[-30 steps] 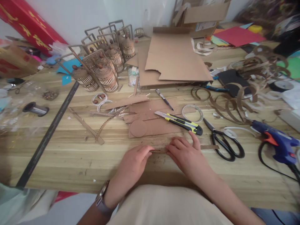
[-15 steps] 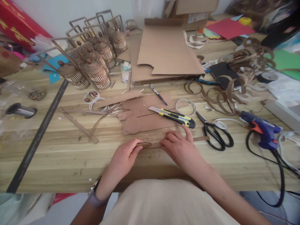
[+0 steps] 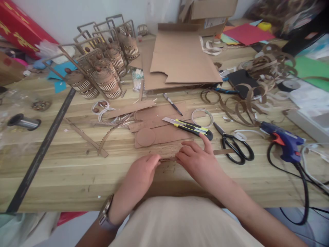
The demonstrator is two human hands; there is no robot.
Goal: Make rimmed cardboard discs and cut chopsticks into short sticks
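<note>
Both hands rest on the wooden table [image 3: 64, 178] near its front edge. My left hand [image 3: 141, 173] has its fingers curled and pinches the left end of a thin brown cardboard strip [image 3: 168, 159]. My right hand [image 3: 197, 161] presses down on the strip's right part with bent fingers; its far end [image 3: 221, 151] sticks out to the right. Just behind the hands lie brown cardboard pieces with a cardboard disc [image 3: 145, 137] on them. A yellow and black utility knife [image 3: 191, 127] lies a little beyond my right hand.
Black scissors [image 3: 235, 145] and a blue glue gun [image 3: 282, 141] with its cable lie to the right. Several cardboard lantern models [image 3: 105, 80] stand at the back left, flat cardboard sheets [image 3: 180, 58] behind. A long black ruler [image 3: 43, 147] crosses the left side. Curled cardboard strips [image 3: 246, 103] clutter the right.
The view shifted down and left at first. My left hand lifted a curved cardboard end half a second ago, and now it is pinched flat against the strip by the table.
</note>
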